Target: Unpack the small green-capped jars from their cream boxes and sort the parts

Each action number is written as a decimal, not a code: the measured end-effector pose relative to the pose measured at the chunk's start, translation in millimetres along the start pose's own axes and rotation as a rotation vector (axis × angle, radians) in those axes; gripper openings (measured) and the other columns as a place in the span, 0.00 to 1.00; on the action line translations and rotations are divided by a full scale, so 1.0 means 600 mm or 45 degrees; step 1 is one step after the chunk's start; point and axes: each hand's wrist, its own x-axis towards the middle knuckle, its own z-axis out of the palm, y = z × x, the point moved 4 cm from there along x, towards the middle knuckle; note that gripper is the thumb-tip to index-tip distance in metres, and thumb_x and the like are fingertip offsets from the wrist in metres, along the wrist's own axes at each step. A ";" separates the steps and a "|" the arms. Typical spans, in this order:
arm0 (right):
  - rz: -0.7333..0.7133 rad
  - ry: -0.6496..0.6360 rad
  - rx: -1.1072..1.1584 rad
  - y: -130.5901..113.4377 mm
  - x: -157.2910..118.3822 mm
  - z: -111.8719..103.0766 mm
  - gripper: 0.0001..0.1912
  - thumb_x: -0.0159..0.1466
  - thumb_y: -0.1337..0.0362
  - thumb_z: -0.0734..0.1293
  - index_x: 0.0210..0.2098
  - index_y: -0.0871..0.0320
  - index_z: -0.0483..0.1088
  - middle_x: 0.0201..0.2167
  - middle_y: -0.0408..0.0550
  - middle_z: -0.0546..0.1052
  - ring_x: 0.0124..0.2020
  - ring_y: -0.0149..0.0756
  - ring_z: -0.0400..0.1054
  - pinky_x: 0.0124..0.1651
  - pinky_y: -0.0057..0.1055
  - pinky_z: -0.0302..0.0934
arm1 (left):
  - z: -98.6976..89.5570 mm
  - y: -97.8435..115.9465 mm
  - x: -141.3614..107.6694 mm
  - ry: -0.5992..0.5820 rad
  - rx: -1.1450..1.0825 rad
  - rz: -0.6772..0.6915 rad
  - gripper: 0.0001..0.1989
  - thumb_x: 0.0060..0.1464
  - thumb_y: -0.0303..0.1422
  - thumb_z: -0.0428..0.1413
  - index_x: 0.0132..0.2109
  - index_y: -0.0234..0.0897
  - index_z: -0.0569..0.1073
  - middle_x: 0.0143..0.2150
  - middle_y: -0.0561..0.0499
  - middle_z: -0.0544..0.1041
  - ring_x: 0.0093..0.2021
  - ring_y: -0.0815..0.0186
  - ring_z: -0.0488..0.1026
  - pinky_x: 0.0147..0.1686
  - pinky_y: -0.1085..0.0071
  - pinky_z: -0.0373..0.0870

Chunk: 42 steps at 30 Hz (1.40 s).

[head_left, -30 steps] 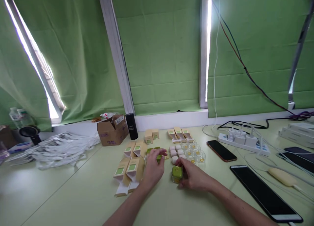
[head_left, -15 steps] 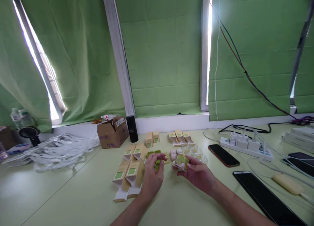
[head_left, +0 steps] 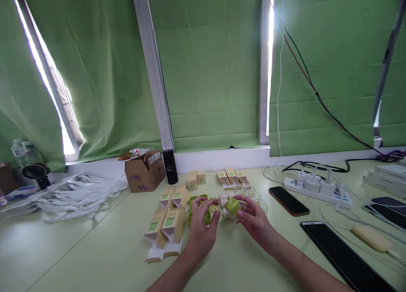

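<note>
My right hand [head_left: 255, 216] pinches a small green-topped piece [head_left: 232, 205] between thumb and fingers; its lower part is too small to make out. To its left, my left hand [head_left: 204, 224] is open, thumb and fingers curved and apart with nothing seen between them. Partly hidden behind the left fingers are green pieces [head_left: 207, 218] and small yellowish pieces [head_left: 214, 208]. Pinkish-white cylinders [head_left: 223, 198] lie just beyond the held piece. Clear round pieces with yellow centres [head_left: 262, 206] stand behind my right hand.
Beige cartons with green labels [head_left: 169, 222] lie left of my hands, more cartons [head_left: 234, 178] behind. Further off are a cardboard box [head_left: 145, 172] and a black cylinder [head_left: 170, 167]. Phones [head_left: 288, 200], a tablet-like device [head_left: 342, 254] and a power strip [head_left: 318, 190] with cables lie right.
The green-topped piece has turned in my right hand, its green top now facing up. My left hand has shifted slightly right and its fingers have spread, showing more green pieces.
</note>
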 end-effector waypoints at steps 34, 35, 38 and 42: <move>-1.114 -0.126 -1.346 -0.036 -0.055 0.037 0.29 0.67 0.76 0.61 0.64 0.48 0.64 0.57 0.58 0.71 0.62 0.51 0.66 0.63 0.53 0.67 | -0.016 0.060 -0.017 0.032 0.121 0.772 0.16 0.61 0.17 0.55 0.48 0.43 0.75 0.52 0.42 0.80 0.55 0.56 0.77 0.52 0.55 0.79; -1.101 -0.141 -1.354 -0.035 -0.054 0.037 0.29 0.67 0.76 0.60 0.64 0.49 0.63 0.58 0.58 0.71 0.63 0.51 0.66 0.63 0.53 0.67 | -0.016 0.062 -0.018 0.024 0.122 0.781 0.16 0.61 0.18 0.55 0.48 0.43 0.75 0.53 0.42 0.80 0.56 0.56 0.77 0.51 0.55 0.79; -1.056 -0.202 -1.382 -0.029 -0.053 0.038 0.31 0.66 0.77 0.60 0.66 0.51 0.60 0.60 0.58 0.70 0.65 0.50 0.64 0.65 0.52 0.65 | -0.015 0.066 -0.020 0.022 0.115 0.793 0.16 0.60 0.17 0.53 0.48 0.42 0.74 0.53 0.40 0.81 0.55 0.56 0.77 0.51 0.55 0.79; -0.987 -0.272 -1.397 -0.019 -0.050 0.035 0.33 0.64 0.78 0.60 0.67 0.53 0.59 0.63 0.58 0.68 0.67 0.49 0.62 0.67 0.50 0.63 | -0.008 0.063 -0.022 0.006 0.124 0.746 0.15 0.60 0.18 0.53 0.46 0.41 0.74 0.53 0.39 0.81 0.55 0.56 0.78 0.51 0.55 0.79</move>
